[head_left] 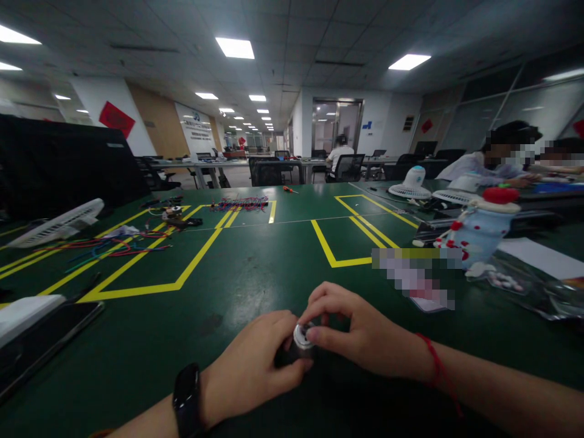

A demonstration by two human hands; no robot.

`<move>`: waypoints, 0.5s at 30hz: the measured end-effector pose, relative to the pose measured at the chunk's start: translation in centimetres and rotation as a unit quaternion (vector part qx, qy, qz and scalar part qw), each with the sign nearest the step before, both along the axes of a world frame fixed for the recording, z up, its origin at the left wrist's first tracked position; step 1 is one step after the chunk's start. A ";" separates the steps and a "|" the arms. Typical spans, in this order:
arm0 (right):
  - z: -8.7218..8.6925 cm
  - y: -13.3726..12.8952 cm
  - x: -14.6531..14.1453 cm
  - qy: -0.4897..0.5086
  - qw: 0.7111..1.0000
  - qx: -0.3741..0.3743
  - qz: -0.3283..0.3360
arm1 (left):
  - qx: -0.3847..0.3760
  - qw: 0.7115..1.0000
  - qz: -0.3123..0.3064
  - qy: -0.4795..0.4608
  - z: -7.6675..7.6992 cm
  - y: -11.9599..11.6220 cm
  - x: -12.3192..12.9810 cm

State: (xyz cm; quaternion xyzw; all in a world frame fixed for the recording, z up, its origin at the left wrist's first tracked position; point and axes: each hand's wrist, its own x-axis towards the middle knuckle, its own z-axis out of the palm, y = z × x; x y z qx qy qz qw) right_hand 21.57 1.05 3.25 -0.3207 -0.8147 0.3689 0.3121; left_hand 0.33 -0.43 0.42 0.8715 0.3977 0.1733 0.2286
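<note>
Low in the middle of the head view is a small silver metal cylinder (302, 336), with a ringed top and a dark spot in its centre. My left hand (255, 359) is closed round its side, thumb in front and fingers behind. From the right, my right hand (351, 328) has its thumb and index finger pinched at the top of the cylinder. Whether a smaller part sits between those fingertips is hidden. The lower part of the cylinder lies in shadow.
Yellow tape outlines (177, 286) mark the green table (255, 267). Loose wires (123, 246) and a phone (50, 340) lie at the left. On the right stand a blue decorated cup (488, 228) and white fans (413, 182). Another person (479, 161) sits beyond them.
</note>
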 end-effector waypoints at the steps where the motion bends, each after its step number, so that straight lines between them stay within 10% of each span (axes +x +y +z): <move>1: -0.1 0.4 0.4 0.006 1.000 -0.007 -0.015 | 0.001 1.000 0.002 0.005 0.0 0.0 0.0; 8: -2.1 4.8 4.8 -0.035 0.977 -0.055 -0.203 | -0.006 1.000 0.005 0.014 0.4 -0.1 -0.1; 15: -3.4 5.2 5.4 -0.118 0.982 0.002 -0.148 | -0.009 1.000 0.002 0.017 0.4 0.1 0.0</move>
